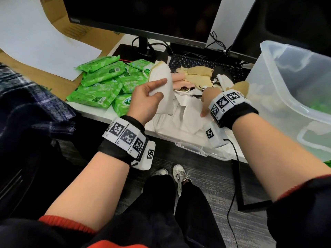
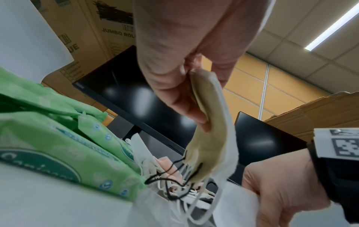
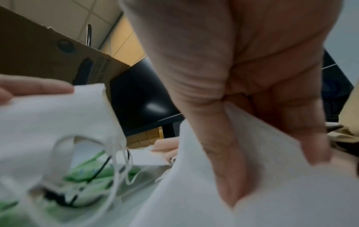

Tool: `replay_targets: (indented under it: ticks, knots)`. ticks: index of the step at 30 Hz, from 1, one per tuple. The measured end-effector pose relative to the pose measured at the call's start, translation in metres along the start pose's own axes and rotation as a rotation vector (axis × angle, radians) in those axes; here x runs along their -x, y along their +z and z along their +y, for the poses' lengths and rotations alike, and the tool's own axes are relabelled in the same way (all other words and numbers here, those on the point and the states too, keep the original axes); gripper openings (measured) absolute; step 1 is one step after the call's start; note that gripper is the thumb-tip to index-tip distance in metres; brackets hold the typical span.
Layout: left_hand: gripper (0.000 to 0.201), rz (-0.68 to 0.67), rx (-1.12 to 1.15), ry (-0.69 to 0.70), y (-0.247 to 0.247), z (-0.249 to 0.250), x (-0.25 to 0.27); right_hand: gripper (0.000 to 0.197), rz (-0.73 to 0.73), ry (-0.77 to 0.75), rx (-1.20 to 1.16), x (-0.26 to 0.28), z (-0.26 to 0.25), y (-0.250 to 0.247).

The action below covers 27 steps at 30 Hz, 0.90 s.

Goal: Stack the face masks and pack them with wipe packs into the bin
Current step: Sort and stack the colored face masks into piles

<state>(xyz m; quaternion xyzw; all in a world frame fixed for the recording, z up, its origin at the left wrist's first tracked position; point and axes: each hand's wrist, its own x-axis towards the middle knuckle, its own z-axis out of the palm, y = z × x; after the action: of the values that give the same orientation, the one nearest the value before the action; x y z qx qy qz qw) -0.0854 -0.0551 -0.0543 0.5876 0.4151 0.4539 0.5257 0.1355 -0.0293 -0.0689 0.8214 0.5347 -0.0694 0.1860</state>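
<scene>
Much of the heap of face masks (image 1: 189, 97) is covered by the two hands, so its layers cannot be counted. The clear plastic bin (image 1: 279, 90) is cut off at the right edge of the head view; something green is glimpsed through its wall, but the contents cannot be made out. The right wrist view is blurred, and the right fingertips are partly buried in white fabric.

A small stack of masks (image 1: 162, 83) is held upright by the left hand (image 1: 146, 99), lifted above the left end of the heap. The stack is clamped between the thumb on its near face and the fingers behind it. In the left wrist view a tan mask (image 2: 208, 116) is seen sandwiched against a white one, with black and white ear loops hanging below.

The right hand (image 1: 208, 101) is laid on the heap, nearer the bin. A white mask (image 3: 262, 176) is pinched between its thumb and fingers, with the fabric fed up between them; the mask lies on the heap, not lifted clear.

The green wipe packs (image 1: 102, 85) are piled on the desk just left of the heap, on the far side from the bin. A keyboard (image 1: 206, 63) is partly buried behind the heap, under tan and pink masks.
</scene>
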Motion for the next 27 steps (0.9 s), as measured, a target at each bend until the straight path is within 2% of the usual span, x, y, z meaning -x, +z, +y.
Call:
replay_targets:
  ticks: [5,8,12,14,16,18,22,24,27]
  knots:
    - [0.039,-0.001,-0.039,-0.004,0.001,-0.003,-0.002,0.06,0.011,0.099,-0.229,0.037,0.0,-0.026]
    - [0.032,-0.007,-0.032,-0.047,0.004,-0.006,-0.003,0.027,0.151,0.085,-0.451,0.051,0.011,-0.035]
    - [0.013,-0.03,-0.007,-0.095,0.01,-0.008,-0.004,0.026,0.356,-0.032,-0.816,0.072,0.018,-0.052]
    - [0.042,-0.076,0.047,-0.121,0.013,-0.006,-0.002,0.019,0.446,-0.119,-0.907,0.083,0.015,-0.06]
    - [0.066,-0.086,0.1,-0.149,0.016,-0.004,-0.001,0.016,0.526,-0.224,-0.905,0.095,0.008,-0.064]
    - [0.068,-0.095,0.121,-0.184,0.017,-0.001,-0.002,0.007,0.568,-0.326,-0.816,0.107,-0.001,-0.065]
    - [0.088,-0.157,0.325,-0.326,0.014,0.002,-0.001,0.014,0.516,-0.434,-0.691,0.119,-0.012,-0.055]
    - [0.082,-0.166,0.322,-0.357,0.014,0.003,-0.001,0.012,0.468,-0.49,-0.731,0.122,-0.015,-0.048]
    - [0.046,-0.115,0.313,-0.317,0.016,0.005,0.001,0.012,0.434,-0.537,-0.747,0.123,-0.017,-0.038]
